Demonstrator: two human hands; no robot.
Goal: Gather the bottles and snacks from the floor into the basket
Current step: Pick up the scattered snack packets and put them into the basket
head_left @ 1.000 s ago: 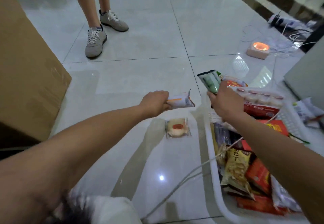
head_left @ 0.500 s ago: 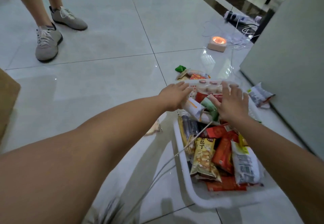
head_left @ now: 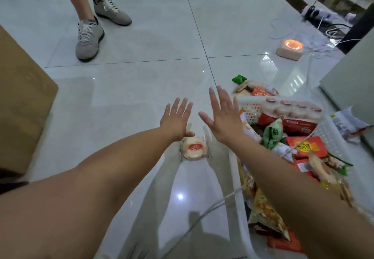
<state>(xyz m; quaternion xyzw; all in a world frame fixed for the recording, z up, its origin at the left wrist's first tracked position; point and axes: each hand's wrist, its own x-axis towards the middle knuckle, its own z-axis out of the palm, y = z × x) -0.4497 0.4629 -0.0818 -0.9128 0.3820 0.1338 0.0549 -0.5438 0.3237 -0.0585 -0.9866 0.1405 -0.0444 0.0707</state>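
Note:
A white plastic basket (head_left: 238,202) stands on the tiled floor at the right, heaped with snack packets in red, green and yellow wrappers. A round cake in a clear wrapper with a red label (head_left: 194,147) lies on the floor just left of the basket. My left hand (head_left: 178,119) hovers over the floor above that cake, fingers spread, holding nothing. My right hand (head_left: 223,117) is beside it, also spread and empty, near the basket's left rim. More packets (head_left: 253,89) lie on the floor beyond the basket, and a grey-white packet (head_left: 348,123) lies to its right.
Another person's legs in grey sneakers (head_left: 89,38) stand at the far left. A brown cardboard box (head_left: 22,104) is at the left edge. A glowing orange lamp (head_left: 290,49) and tangled cables (head_left: 327,34) lie at the far right, by a grey panel (head_left: 352,82).
Both hands let go of their packets into the basket and pulled back left, now spread and empty over the floor near the wrapped cake.

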